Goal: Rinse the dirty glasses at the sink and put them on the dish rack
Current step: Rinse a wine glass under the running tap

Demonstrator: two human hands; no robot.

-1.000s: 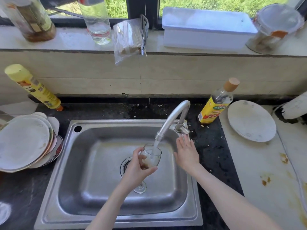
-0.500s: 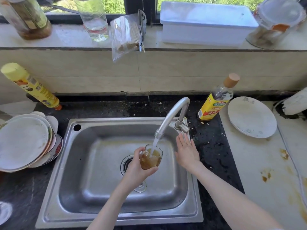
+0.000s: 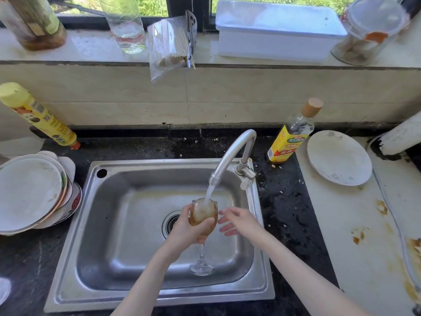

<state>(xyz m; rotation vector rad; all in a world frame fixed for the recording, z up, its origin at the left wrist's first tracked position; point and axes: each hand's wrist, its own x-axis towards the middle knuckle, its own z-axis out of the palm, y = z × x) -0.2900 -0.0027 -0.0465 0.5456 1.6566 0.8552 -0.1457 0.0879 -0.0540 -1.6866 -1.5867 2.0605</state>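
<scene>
Nearest, the left hand has its grip clamped round the bowl of a wine glass, upright over the sink, full of brownish water. Right hand just beside it, fingers apart, holding nothing. Behind, the tap streams into the glass. Farther left on the counter, stacked plates.

Glass under faucet, over sink
</scene>
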